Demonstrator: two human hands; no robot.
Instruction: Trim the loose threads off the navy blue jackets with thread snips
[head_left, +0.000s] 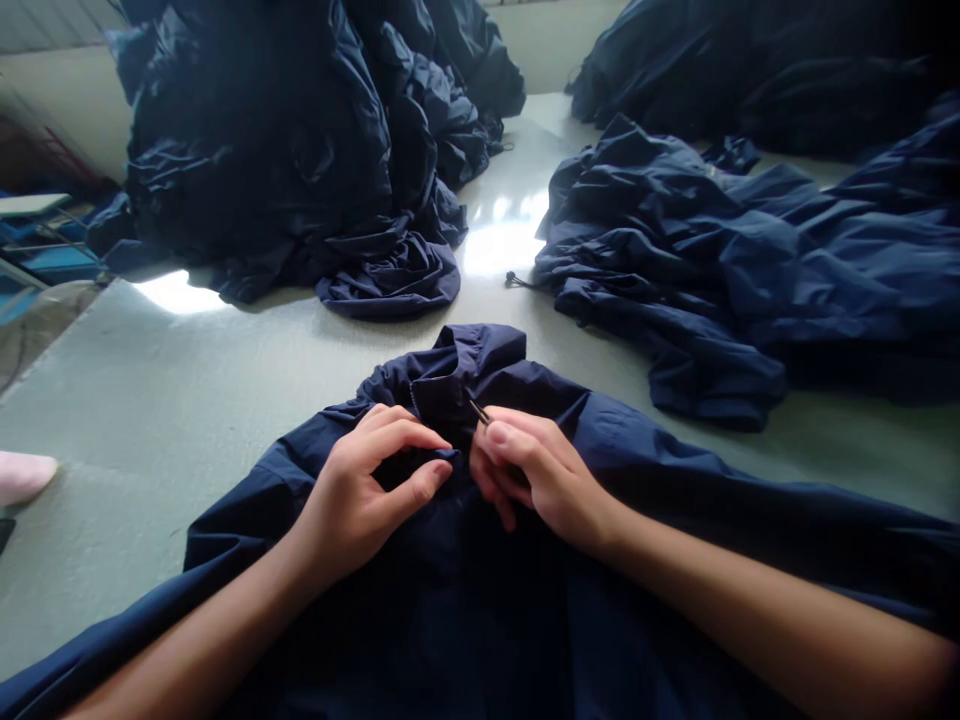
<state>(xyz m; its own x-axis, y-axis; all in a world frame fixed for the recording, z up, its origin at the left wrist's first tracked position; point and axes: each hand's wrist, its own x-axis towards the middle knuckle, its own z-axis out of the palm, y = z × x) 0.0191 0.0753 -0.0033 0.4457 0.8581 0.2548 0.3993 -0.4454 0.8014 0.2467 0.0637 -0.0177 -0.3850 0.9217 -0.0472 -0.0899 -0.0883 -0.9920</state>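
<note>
A dark navy jacket [480,620] lies spread in front of me, with its collar [487,350] pointing away and its sleeves reaching to both sides. A zip edge [414,396] shows near the collar. My left hand [375,470] pinches a small fold of the jacket between thumb and forefinger, just below the collar. Close beside it, my right hand [536,465] is closed around small thread snips [478,411]. Only their dark pointed tips stick out, directed up and left towards the collar; the rest is hidden in the fingers.
A tall heap of navy garments [262,150] stands at the back left of the pale table [150,400]. More navy garments [720,250] lie at the right, with a cord toggle [511,279] hanging out. A pale pink rounded thing [26,478] shows at the left edge.
</note>
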